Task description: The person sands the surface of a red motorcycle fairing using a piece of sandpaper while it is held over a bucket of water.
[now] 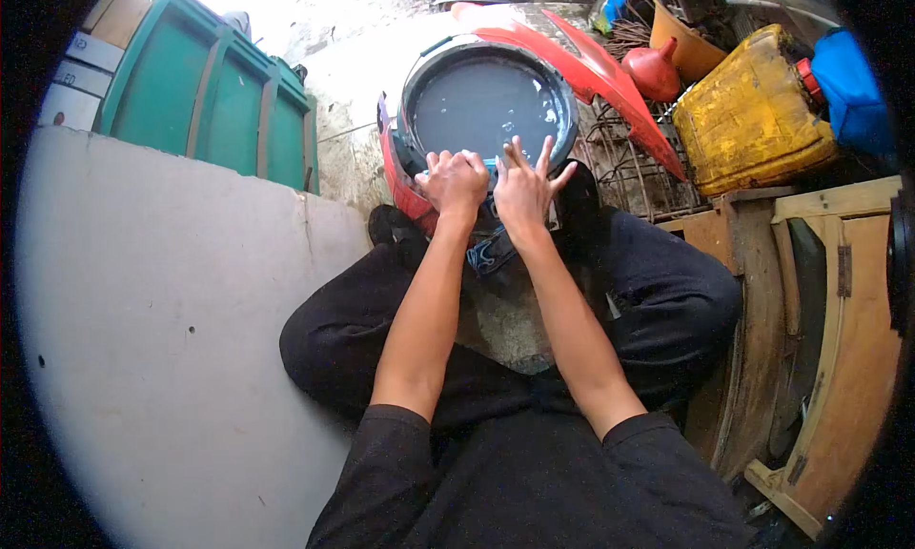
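Note:
A dark round bucket (485, 65) holds murky grey water (481, 106). At its near rim, my left hand (454, 179) has its fingers curled closed; what they grip, if anything, is hidden. Close to its right, my right hand (524, 189) has several fingers spread apart over the rim. A blue object (484, 256), too unclear to name, lies below my hands. A red curved plastic panel (410, 196) sits at the bucket's left, partly hidden behind it.
Another red panel (645, 139) lies right of the bucket, beside a red funnel (651, 71), yellow jerrycan (745, 120) and blue container (855, 91). A pale slab (181, 330) borders my left, with a green panel (162, 72) beyond. Wooden furniture (853, 349) stands at my right.

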